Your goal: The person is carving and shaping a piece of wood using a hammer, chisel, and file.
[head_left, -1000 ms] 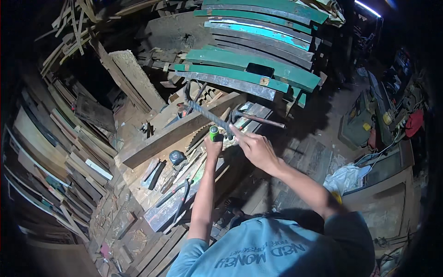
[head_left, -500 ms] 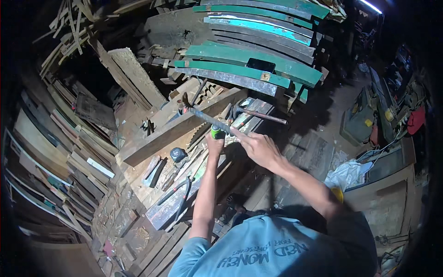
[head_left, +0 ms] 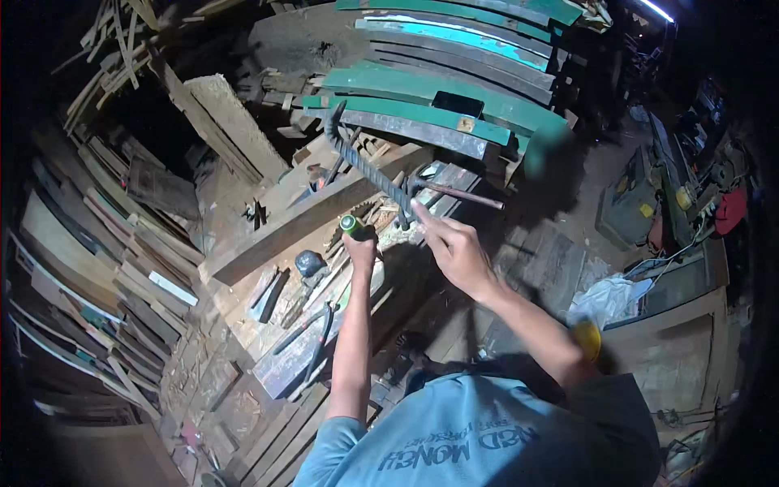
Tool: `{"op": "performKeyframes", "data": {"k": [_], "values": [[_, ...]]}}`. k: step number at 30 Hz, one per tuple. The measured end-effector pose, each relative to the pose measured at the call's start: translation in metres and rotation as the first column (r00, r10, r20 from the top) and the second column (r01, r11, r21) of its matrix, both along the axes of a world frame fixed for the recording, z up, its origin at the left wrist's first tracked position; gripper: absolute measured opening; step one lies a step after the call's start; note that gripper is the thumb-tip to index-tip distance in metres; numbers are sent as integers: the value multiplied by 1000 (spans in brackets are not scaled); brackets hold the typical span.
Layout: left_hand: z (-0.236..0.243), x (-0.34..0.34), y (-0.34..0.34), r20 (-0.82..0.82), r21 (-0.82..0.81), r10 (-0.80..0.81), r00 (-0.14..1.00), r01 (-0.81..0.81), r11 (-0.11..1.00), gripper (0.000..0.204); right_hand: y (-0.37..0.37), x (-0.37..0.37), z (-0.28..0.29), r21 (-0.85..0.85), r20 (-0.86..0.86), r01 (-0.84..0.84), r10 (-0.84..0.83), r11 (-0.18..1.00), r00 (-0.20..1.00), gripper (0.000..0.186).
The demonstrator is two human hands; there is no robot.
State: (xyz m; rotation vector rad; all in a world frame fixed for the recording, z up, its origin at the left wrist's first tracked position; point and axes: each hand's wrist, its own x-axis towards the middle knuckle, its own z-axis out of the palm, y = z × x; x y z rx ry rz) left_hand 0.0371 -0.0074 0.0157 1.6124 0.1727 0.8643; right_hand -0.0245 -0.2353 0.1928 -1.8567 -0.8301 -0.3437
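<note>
My right hand [head_left: 456, 253] is closed around the lower end of a dark, ribbed, twisted metal bar with a hooked end, like a pry bar [head_left: 369, 169]. Its hook points away from me, toward the green planks. To the left of it, my left fist [head_left: 360, 247] grips a tool with a green handle [head_left: 350, 222]; the handle's round end faces up, and the rest of the tool is hidden. The bar and the green handle are apart. Beneath both hands lies a worn wooden workbench [head_left: 280, 375]. A hammer [head_left: 464, 194] rests on it, just beyond my right hand.
A round dark tape measure [head_left: 309, 263] and long-handled pincers [head_left: 323, 341] lie left of my left forearm. A thick timber beam [head_left: 308, 215] crosses the bench. Green planks [head_left: 430, 85] are stacked beyond, with a black phone-like slab [head_left: 458, 104] on them. Scrap wood crowds the left.
The bar's hooked end has swung up and away from me. My left hand has drawn leftward with the green-handled tool, leaving a gap between it and the bar.
</note>
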Motion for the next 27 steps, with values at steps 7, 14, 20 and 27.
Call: {"op": "performKeyframes", "data": {"k": [7, 14, 20, 27], "values": [[-9, 2, 0, 30, 146, -27, 999, 23, 989, 21, 9, 2, 12, 67, -56, -23, 27, 998, 998, 39], [-27, 2, 9, 59, 95, -34, 998, 28, 995, 23, 12, 45, -72, -96, -431, 1, -42, 995, 901, 40], [-21, -18, 20, 87, -423, -93, 992, 121, 898, 19, 0, 49, -166, -26, -604, 51, -56, 998, 795, 38], [1, -37, 51, 210, -523, 57, 976, 63, 850, 19, -29, 29, -193, -13, -729, 81, -65, 997, 681, 41]]}}
